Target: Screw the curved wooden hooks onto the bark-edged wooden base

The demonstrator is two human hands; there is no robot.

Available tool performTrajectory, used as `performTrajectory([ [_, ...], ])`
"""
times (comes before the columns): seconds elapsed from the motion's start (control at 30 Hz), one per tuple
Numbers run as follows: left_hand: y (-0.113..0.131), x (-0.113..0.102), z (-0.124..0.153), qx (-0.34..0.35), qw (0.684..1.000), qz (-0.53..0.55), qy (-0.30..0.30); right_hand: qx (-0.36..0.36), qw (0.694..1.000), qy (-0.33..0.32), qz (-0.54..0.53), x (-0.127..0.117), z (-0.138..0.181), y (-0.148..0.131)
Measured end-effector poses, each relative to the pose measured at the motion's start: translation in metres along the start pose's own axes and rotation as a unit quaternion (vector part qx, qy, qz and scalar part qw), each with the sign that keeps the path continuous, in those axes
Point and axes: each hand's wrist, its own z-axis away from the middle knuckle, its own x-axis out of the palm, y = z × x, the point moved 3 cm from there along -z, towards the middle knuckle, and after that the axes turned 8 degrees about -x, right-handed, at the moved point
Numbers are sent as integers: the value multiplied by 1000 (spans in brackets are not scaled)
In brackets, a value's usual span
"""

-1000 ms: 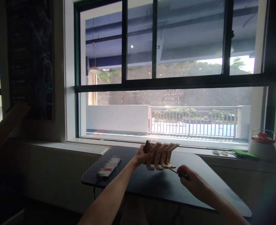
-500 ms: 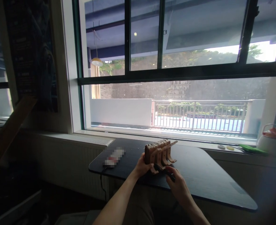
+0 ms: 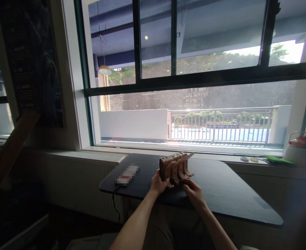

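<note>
A brown wooden rack with several curved hooks point(image 3: 177, 168) is held up over the dark table, its hooks facing me. My left hand point(image 3: 158, 184) grips its left end, fingers wrapped round the edge. In my right hand point(image 3: 193, 190) is a screwdriver point(image 3: 182, 181) with a dark handle, closed in the fingers. Its thin shaft points left, to the lower part of the rack between the hooks. Exactly where the tip touches I cannot tell.
The dark table point(image 3: 236, 194) stands against the window sill. At its left lies a blurred-out flat object point(image 3: 127, 174) with a cable hanging down. A white kettle point(image 3: 300, 152) and a green item point(image 3: 276, 160) sit on the sill. A wooden plank point(image 3: 15, 146) leans at left.
My right hand with the screwdriver has moved up and slightly left, and its thin shaft now shows against the rack. The rack is slightly higher in view; the camera has shifted a little.
</note>
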Motion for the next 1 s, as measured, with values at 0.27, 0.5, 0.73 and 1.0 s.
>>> performTrajectory([
  [0.27, 2, 0, 0, -42, 991, -120, 43, 37, 998, 23, -38, 2, -1, 9],
  [0.5, 3, -1, 1, -40, 986, -156, 51, 64, 996, 5, -55, 4, -1, 17],
  [0.73, 4, -3, 2, -32, 985, -159, 58, 77, 995, -15, -68, 5, 0, 20],
  [1.0, 2, -2, 2, -24, 986, -153, 66, 94, 992, -17, -85, 8, 1, 24],
])
